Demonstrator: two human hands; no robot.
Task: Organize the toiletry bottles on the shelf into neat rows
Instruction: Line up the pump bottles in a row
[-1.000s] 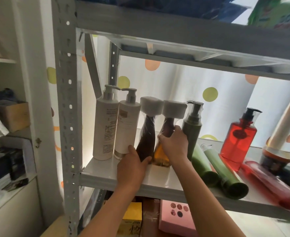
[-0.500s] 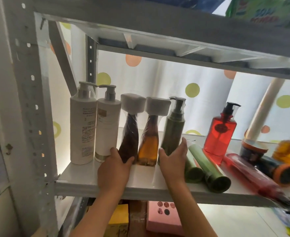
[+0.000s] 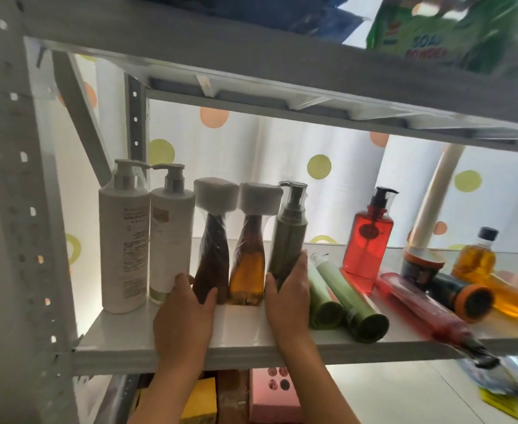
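A row of upright bottles stands on the white shelf (image 3: 251, 347): two white pump bottles (image 3: 124, 240) (image 3: 170, 237), a dark brown bottle (image 3: 213, 240), an amber bottle (image 3: 248, 258) and an olive pump bottle (image 3: 288, 237). My left hand (image 3: 185, 319) grips the base of the dark brown bottle. My right hand (image 3: 288, 295) holds the base of the olive pump bottle. To the right, two green tubes (image 3: 352, 295) lie on their sides, a red pump bottle (image 3: 366, 240) stands upright, and a red bottle (image 3: 426, 310) lies pointing off the front edge.
A dark jar (image 3: 421, 264), a dark tube with an orange cap (image 3: 462, 295) and a yellow bottle (image 3: 476, 255) crowd the right end. The metal post (image 3: 22, 209) frames the left. A soap powder pack (image 3: 419, 35) sits above. Pink and yellow boxes (image 3: 270, 396) lie below.
My right hand left the amber bottle and moved right onto the base of the olive pump bottle. My left hand stays low at the dark brown bottle. The view has swung right.
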